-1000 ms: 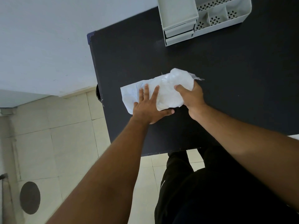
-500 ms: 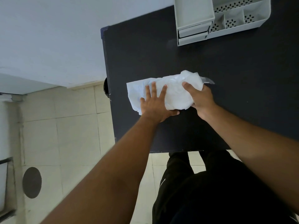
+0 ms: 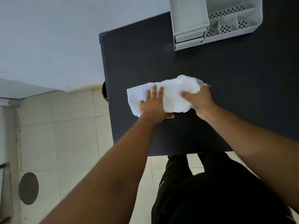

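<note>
A crumpled white plastic bag (image 3: 175, 92) lies on the black table (image 3: 226, 88) near its left side. My left hand (image 3: 153, 107) presses flat on the bag's left part, fingers straight and spread. My right hand (image 3: 198, 101) grips the bulging right part, thumb on top and fingers curled round the far side. The bag's flat left corner sticks out past my left hand.
A grey plastic desk organiser (image 3: 213, 21) with drawers and perforated compartments stands at the table's far edge. The table's left edge (image 3: 106, 97) and near edge border a tiled floor (image 3: 64, 143). A white wall lies to the left. My dark trousers show below.
Both hands stay on the bag with the same hold. The view has shifted, so table and bag appear further right in the frame.
</note>
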A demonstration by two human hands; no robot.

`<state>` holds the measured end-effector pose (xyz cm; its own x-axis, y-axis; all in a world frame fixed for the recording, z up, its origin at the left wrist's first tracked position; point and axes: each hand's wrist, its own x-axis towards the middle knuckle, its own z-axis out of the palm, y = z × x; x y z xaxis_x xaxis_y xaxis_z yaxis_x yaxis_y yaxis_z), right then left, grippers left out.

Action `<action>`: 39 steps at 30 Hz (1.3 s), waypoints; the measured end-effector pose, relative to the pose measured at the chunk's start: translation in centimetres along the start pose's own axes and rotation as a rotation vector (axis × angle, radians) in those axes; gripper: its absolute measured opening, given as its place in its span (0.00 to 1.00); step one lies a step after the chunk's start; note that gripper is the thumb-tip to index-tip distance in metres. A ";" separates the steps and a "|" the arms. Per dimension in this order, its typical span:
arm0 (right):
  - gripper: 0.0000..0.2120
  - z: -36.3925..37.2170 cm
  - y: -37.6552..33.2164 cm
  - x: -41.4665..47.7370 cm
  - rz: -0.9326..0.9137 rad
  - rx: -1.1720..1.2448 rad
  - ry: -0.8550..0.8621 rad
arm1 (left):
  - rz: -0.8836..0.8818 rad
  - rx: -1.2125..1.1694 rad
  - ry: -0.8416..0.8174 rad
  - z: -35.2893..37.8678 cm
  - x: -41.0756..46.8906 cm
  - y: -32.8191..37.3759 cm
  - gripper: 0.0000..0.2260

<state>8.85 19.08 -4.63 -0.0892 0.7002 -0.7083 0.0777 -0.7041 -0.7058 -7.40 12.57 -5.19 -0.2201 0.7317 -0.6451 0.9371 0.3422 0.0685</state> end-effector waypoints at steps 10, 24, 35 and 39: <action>0.30 -0.5 1.0 -0.8 0.109 0.087 -0.181 | -0.022 0.006 -0.001 -0.1 0.3 -0.4 0.59; 0.25 -0.1 1.4 -0.5 0.035 0.148 0.064 | -0.023 -0.004 0.011 0.5 -0.3 -0.8 0.60; 0.20 -0.6 0.7 -0.5 -0.018 0.231 0.155 | -0.025 -0.051 0.014 0.6 -0.3 -1.2 0.61; 0.23 -1.2 -0.5 -0.6 0.001 0.352 0.099 | -0.014 -0.050 -0.007 0.5 -0.4 -1.1 0.62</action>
<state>10.06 19.16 -3.91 0.0085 0.6952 -0.7188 -0.2707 -0.6904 -0.6709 -8.18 11.63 -5.42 -0.2314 0.7224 -0.6516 0.9192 0.3817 0.0968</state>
